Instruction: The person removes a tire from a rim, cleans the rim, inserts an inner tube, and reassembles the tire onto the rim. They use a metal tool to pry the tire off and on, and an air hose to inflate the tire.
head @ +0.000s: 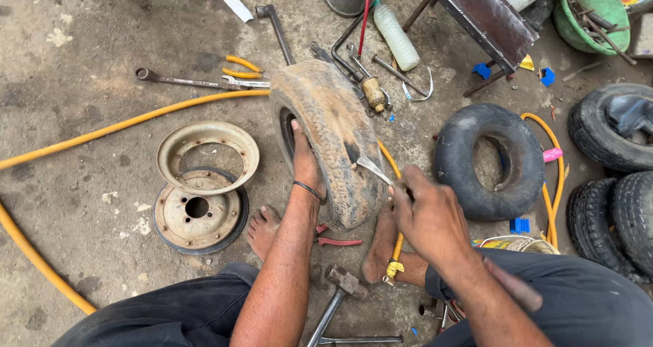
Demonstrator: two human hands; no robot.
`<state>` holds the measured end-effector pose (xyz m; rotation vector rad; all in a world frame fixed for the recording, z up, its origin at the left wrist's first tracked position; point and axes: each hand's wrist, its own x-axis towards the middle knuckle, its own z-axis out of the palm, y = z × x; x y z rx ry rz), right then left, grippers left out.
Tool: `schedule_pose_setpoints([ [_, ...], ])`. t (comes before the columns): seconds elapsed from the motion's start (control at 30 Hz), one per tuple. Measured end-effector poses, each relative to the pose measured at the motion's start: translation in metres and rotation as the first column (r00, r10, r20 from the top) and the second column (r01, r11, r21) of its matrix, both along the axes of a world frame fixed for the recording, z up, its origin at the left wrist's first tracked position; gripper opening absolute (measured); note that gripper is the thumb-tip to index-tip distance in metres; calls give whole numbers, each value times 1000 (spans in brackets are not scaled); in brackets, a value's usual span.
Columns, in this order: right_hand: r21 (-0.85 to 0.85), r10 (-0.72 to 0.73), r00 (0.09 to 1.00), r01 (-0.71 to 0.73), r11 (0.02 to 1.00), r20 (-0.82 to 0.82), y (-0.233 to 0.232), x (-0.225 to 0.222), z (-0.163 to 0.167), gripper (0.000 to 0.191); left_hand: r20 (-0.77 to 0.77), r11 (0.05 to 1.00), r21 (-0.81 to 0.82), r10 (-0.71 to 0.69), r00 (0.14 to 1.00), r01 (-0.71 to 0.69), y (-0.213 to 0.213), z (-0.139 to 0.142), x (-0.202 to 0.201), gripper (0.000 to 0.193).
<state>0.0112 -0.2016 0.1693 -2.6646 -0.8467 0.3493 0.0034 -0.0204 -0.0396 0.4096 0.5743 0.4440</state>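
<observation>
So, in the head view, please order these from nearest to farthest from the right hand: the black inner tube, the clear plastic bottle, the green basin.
From the right hand:
1. Black inner tube, lying on the floor just right of the hand.
2. Clear plastic bottle, lying farther up, above the worn tyre.
3. Green basin, in the top right corner.

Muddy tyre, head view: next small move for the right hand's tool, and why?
Probably ease the metal tool a little further along the tread of the muddy tyre. Its tip already lies against the rubber, held by the right hand. The left hand grips the sidewall at the opening, keeping the tyre upright on the concrete floor, so it looks braced for light pressure.
</observation>
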Motion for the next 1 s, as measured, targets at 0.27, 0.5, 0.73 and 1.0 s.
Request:
schedule_pose_setpoints([
  [0.27, 126, 239, 971, -238, 963, 6, 45, 30, 13, 21, 103, 968, -136, 227, 969, -212, 25, 14, -11, 87],
  [0.5, 552, -24, 979, 133, 823, -200, -65, 55, 22, 12, 281, 953, -298, 138, 950, -51, 14, 33, 3, 83],
  [0.73, 454, -99, 991, 130, 882, -90, -80, 60, -7, 8, 300, 990, -135, 90, 950, -51, 22, 21, -2, 81],
  [1.0, 432, 265, 961, -273, 860, 80, -44, 14, -20, 30, 51, 994, -95, 49, 997, -44, 21, 2, -17, 84],
])
